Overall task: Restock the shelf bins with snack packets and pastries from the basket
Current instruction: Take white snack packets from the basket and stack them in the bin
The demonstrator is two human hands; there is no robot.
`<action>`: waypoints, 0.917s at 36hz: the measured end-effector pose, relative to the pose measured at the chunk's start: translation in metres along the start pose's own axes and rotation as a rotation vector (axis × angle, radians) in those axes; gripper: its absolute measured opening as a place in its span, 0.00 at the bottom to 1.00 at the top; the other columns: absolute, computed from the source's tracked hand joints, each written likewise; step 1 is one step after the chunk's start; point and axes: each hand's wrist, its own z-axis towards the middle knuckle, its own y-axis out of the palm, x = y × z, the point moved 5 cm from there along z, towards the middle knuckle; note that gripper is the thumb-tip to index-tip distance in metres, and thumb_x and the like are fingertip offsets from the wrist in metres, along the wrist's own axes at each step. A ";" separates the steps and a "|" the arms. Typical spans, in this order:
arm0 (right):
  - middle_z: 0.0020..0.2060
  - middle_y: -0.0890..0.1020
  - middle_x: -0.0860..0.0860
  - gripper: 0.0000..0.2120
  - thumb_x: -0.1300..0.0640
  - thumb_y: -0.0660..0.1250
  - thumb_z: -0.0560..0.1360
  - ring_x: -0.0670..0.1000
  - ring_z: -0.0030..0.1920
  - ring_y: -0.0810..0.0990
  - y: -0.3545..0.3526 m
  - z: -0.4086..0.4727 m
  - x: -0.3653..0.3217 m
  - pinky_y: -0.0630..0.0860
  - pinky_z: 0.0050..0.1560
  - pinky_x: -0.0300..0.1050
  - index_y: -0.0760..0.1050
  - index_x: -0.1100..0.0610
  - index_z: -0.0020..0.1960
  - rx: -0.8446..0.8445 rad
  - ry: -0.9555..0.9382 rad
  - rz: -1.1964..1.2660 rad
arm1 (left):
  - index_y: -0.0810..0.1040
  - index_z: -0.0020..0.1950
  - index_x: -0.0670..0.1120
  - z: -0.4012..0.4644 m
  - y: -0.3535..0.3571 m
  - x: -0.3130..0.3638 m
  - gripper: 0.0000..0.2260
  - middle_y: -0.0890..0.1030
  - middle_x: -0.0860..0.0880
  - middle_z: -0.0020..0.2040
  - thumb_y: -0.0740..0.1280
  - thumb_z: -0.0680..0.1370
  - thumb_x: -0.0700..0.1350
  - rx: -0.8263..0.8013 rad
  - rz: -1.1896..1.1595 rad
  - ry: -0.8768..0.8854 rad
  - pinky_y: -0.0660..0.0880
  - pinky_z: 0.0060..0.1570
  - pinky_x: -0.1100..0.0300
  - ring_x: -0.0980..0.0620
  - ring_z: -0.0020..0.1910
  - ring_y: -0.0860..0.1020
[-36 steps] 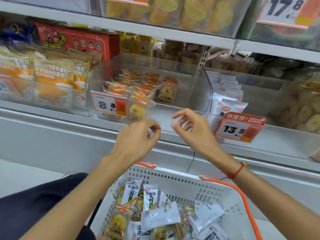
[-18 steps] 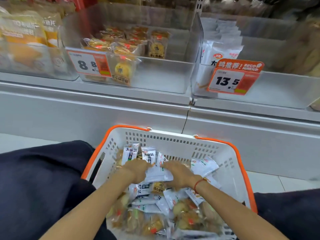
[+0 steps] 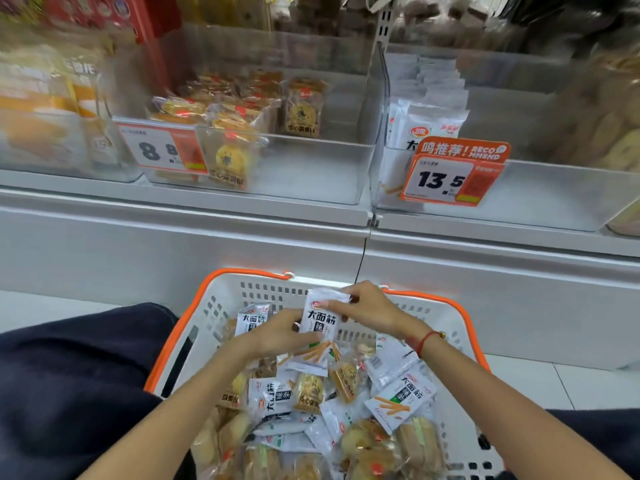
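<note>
Both hands hold one white snack packet (image 3: 320, 318) upright above the far half of the basket (image 3: 221, 299). The left hand (image 3: 277, 332) grips the packet's lower left edge, fingers curled round it; the right hand (image 3: 372, 310) pinches its top right corner between thumb and fingertips. The packet is white with bold black characters and a small red logo near its top. Beneath it the basket, white with an orange rim, is heaped with more white packets and clear-wrapped golden pastries. Beyond the basket, a clear shelf bin (image 3: 311, 174) holds wrapped pastries, and the bin (image 3: 554, 202) to its right holds a row of white packets.
</note>
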 end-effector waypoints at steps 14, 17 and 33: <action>0.45 0.83 0.50 0.15 0.52 0.66 0.78 0.43 0.39 0.80 -0.086 -0.014 -0.088 0.77 0.40 0.33 0.76 0.59 0.61 -0.014 -0.015 0.103 | 0.78 0.54 0.52 -0.032 -0.074 0.127 0.08 0.83 0.61 0.44 0.68 0.77 0.41 0.545 -0.279 0.399 0.74 0.44 0.74 0.65 0.47 0.81; 0.52 0.82 0.52 0.15 0.57 0.67 0.78 0.42 0.46 0.81 -0.109 -0.030 -0.111 0.77 0.46 0.34 0.74 0.61 0.62 0.066 -0.145 0.030 | 0.79 0.52 0.53 -0.041 -0.081 0.155 0.07 0.83 0.65 0.43 0.68 0.77 0.41 0.616 -0.294 0.487 0.73 0.42 0.74 0.66 0.45 0.81; 0.38 0.85 0.53 0.07 0.60 0.65 0.78 0.45 0.30 0.76 -0.278 -0.092 -0.122 0.69 0.33 0.35 0.79 0.61 0.52 0.496 0.124 0.400 | 0.70 0.69 0.55 0.005 -0.139 0.250 0.16 0.74 0.58 0.63 0.61 0.81 0.52 0.878 0.144 0.505 0.72 0.62 0.51 0.57 0.62 0.71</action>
